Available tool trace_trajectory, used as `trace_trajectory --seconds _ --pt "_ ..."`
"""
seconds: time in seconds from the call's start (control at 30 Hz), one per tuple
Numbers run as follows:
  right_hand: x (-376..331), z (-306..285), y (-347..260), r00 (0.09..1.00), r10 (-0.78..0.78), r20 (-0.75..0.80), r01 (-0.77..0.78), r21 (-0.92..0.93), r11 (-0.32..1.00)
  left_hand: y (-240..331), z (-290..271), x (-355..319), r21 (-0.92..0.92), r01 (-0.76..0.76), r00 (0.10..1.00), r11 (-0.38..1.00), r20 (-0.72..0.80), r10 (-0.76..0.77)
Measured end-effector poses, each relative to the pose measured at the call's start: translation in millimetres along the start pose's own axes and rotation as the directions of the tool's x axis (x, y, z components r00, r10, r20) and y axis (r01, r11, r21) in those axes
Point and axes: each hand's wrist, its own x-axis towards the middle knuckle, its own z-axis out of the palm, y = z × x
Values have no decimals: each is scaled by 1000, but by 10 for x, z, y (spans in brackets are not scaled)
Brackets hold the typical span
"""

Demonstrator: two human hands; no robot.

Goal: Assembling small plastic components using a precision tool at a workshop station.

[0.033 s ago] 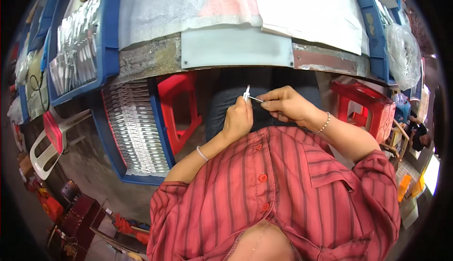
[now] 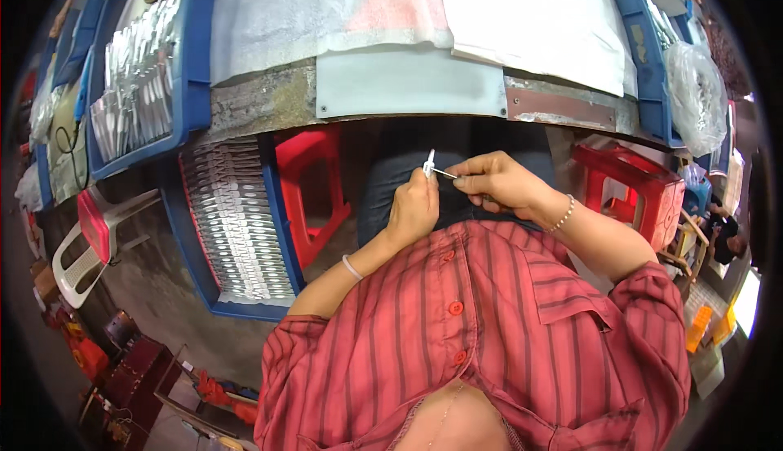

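Over my lap, just below the table edge, my left hand (image 2: 414, 204) is closed around a small silvery-white piece (image 2: 429, 160) whose narrow tip points up past the thumb. My right hand (image 2: 496, 183) pinches a thin dark metal rod (image 2: 444, 174) between thumb and fingers. The rod's far end meets the side of the silvery piece; whether it sits inside or only touches, I cannot tell. My left fingers hide the lower part of the piece.
Beside my left arm, a blue crate (image 2: 281, 231) holds rows of slim metal pieces. Another blue tray (image 2: 192, 51) of similar pieces stands on the table's left. Cloths (image 2: 538, 19) cover the tabletop (image 2: 261, 96). Red stools (image 2: 314, 198) stand under it. A clear plastic bag (image 2: 697, 96) hangs at right.
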Motion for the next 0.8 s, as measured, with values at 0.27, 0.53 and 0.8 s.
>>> trace_trajectory --seconds 0.27,0.53,0.8 --pt "-475 90 126 705 -663 251 523 -816 247 187 -136 -118 -574 484 875 661 312 -369" --pt "-381 65 212 633 -726 269 532 -833 155 193 -145 -97 -536 491 871 686 318 -375" --pt "-250 -2 253 690 -708 150 509 -797 326 150 -74 -67 -225 259 965 939 111 -239"
